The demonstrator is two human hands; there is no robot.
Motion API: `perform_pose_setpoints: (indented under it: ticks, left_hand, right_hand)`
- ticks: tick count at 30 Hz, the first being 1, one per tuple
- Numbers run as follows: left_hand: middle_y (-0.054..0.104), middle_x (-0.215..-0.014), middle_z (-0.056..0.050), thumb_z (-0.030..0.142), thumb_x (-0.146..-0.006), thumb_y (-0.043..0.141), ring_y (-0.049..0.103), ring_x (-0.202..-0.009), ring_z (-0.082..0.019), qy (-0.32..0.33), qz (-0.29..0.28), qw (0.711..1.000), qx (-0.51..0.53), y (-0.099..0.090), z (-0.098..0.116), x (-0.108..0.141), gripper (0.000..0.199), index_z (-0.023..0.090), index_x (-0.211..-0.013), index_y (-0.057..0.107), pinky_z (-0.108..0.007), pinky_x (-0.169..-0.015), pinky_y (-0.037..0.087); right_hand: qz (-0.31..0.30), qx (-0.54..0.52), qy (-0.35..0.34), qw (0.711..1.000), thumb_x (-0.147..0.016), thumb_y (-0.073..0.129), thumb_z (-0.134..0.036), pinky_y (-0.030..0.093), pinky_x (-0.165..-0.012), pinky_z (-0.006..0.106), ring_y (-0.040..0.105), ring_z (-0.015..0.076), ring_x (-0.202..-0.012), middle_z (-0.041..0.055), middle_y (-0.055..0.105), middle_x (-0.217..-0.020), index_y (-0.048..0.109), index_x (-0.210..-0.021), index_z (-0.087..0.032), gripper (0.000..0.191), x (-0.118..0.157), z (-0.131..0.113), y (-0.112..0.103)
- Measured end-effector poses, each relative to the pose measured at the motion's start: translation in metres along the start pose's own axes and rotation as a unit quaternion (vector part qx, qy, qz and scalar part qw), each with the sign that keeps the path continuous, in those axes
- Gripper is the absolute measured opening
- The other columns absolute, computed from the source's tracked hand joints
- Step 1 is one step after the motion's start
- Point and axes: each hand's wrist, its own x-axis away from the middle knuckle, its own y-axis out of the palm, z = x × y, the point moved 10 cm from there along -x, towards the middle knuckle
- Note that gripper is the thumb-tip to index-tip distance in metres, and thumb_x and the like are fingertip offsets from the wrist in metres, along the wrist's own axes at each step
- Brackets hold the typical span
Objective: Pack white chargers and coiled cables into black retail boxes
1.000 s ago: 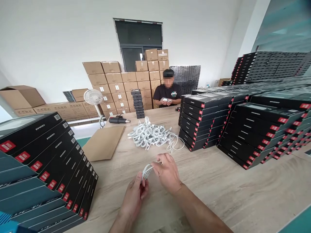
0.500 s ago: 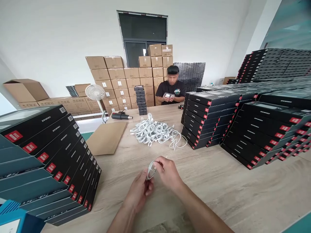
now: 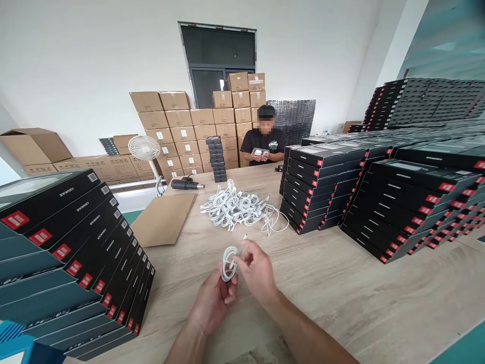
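Observation:
A coiled white cable (image 3: pixel 229 264) is held upright above the near part of the wooden table (image 3: pixel 303 283). My left hand (image 3: pixel 215 298) grips the lower left side of the coil between thumb and fingers. With thumb and forefinger, my right hand (image 3: pixel 256 270) pinches the cable at the coil's right side, where one end sticks up. Just beyond my hands lies a tangled pile of white cables (image 3: pixel 238 206), with one loose loop at its right.
Tall stacks of black boxes stand at the left (image 3: pixel 109 242) and right (image 3: pixel 314 187). Behind the pile are a brown cardboard sheet (image 3: pixel 162 220), a heat gun (image 3: pixel 186 184) and a small box stack (image 3: pixel 216 159). A co-worker (image 3: pixel 264 136) sits across the table, holding something small.
The coil has turned to show its round face more fully, and one cable end now points up by my right fingers. My view has shifted slightly.

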Motion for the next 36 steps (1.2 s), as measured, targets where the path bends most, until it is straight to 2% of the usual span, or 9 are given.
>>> perform_pose_setpoints:
  ticks: [2, 7, 12, 16, 19, 22, 28, 31, 36]
  left_hand:
    - [0.06, -0.065, 0.0, 0.052, -0.077, 0.072, 0.043, -0.048, -0.008, 0.008, -0.005, 1.0, -0.004, -0.001, 0.003, 0.001, 0.038, 0.018, -0.088, 0.06, -0.019, -0.042, 0.025]
    - [0.064, -0.07, -0.005, 0.056, -0.078, 0.064, 0.053, -0.052, -0.011, -0.017, -0.038, 0.997, -0.069, 0.006, 0.0, 0.002, 0.043, 0.014, -0.087, 0.065, -0.021, -0.043, 0.034]
    - [0.067, -0.08, -0.005, 0.05, -0.071, 0.074, 0.061, -0.062, -0.016, 0.101, 0.006, 0.962, -0.253, 0.01, 0.026, 0.005, 0.038, 0.015, -0.083, 0.067, -0.023, -0.047, 0.044]
    - [0.065, -0.077, -0.003, 0.055, -0.071, 0.072, 0.06, -0.059, -0.016, 0.125, 0.037, 0.956, -0.261, 0.008, 0.031, 0.007, 0.045, 0.016, -0.092, 0.067, -0.023, -0.041, 0.044]
    - [0.064, -0.072, -0.002, 0.055, -0.07, 0.072, 0.059, -0.055, -0.016, 0.131, 0.077, 0.958, -0.243, 0.0, 0.031, 0.005, 0.048, 0.016, -0.096, 0.065, -0.023, -0.039, 0.042]
    - [0.059, -0.058, 0.001, 0.053, -0.074, 0.07, 0.052, -0.045, -0.014, 0.145, 0.11, 0.951, -0.251, -0.006, 0.034, 0.005, 0.039, 0.017, -0.087, 0.064, -0.023, -0.039, 0.039]
    - [0.054, -0.046, 0.002, 0.042, -0.082, 0.066, 0.048, -0.042, -0.015, 0.168, 0.12, 0.92, -0.333, -0.007, 0.041, 0.01, 0.025, 0.021, -0.069, 0.06, -0.024, -0.045, 0.034]
    - [0.059, -0.053, 0.001, 0.04, -0.084, 0.065, 0.051, -0.045, -0.016, 0.176, 0.135, 0.909, -0.352, -0.011, 0.039, 0.011, 0.019, 0.022, -0.08, 0.06, -0.024, -0.047, 0.035]
    - [0.065, -0.066, -0.001, 0.046, -0.083, 0.066, 0.055, -0.05, -0.017, 0.153, 0.113, 0.928, -0.319, -0.01, 0.027, 0.006, 0.028, 0.021, -0.095, 0.06, -0.024, -0.047, 0.036]
  right_hand:
    - [0.002, -0.06, 0.056, 0.997, -0.076, 0.07, -0.042, 0.046, -0.063, 0.026, 0.055, 0.0142, -0.062, -0.0002, 0.064, -0.08, 0.065, -0.105, -0.021, 0.037, -0.003, 0.014, -0.003]
    - [-0.183, -0.192, 0.11, 0.958, -0.077, 0.066, -0.052, 0.041, -0.048, 0.025, 0.05, 0.0124, -0.049, -0.0021, 0.059, -0.062, 0.066, -0.081, -0.018, 0.034, 0.003, 0.016, 0.035]
    - [-0.18, -0.196, 0.102, 0.959, -0.077, 0.066, -0.044, 0.04, -0.047, 0.023, 0.05, 0.0122, -0.049, -0.0027, 0.057, -0.054, 0.066, -0.071, -0.017, 0.028, 0.01, 0.008, 0.04]
    - [-0.163, -0.207, 0.094, 0.96, -0.077, 0.065, -0.044, 0.042, -0.048, 0.023, 0.053, 0.0134, -0.052, -0.0008, 0.062, -0.059, 0.069, -0.075, -0.016, 0.028, 0.01, 0.003, 0.038]
    - [-0.15, -0.196, 0.102, 0.964, -0.078, 0.064, -0.044, 0.043, -0.047, 0.025, 0.056, 0.0151, -0.052, 0.0002, 0.065, -0.06, 0.071, -0.078, -0.017, 0.028, 0.012, 0.004, 0.037]
    - [-0.143, -0.176, 0.107, 0.968, -0.078, 0.065, -0.047, 0.047, -0.051, 0.026, 0.059, 0.0169, -0.054, 0.0005, 0.065, -0.059, 0.071, -0.078, -0.018, 0.03, 0.014, 0.007, 0.037]
    - [-0.181, -0.138, 0.108, 0.968, -0.089, 0.049, -0.059, 0.054, -0.058, 0.03, 0.065, 0.0181, -0.055, 0.0026, 0.066, -0.059, 0.061, -0.073, -0.02, 0.044, 0.015, 0.018, 0.042]
    - [-0.199, -0.066, 0.155, 0.965, -0.091, 0.047, -0.049, 0.048, -0.046, 0.025, 0.062, 0.0162, -0.047, 0.0034, 0.068, -0.06, 0.056, -0.07, -0.021, 0.037, 0.013, 0.036, 0.04]
    - [-0.311, 0.019, 0.15, 0.938, -0.082, 0.057, -0.027, 0.031, -0.037, 0.021, 0.044, 0.0107, -0.027, -0.0037, 0.053, -0.034, 0.055, -0.052, -0.021, 0.031, 0.015, 0.042, 0.044]
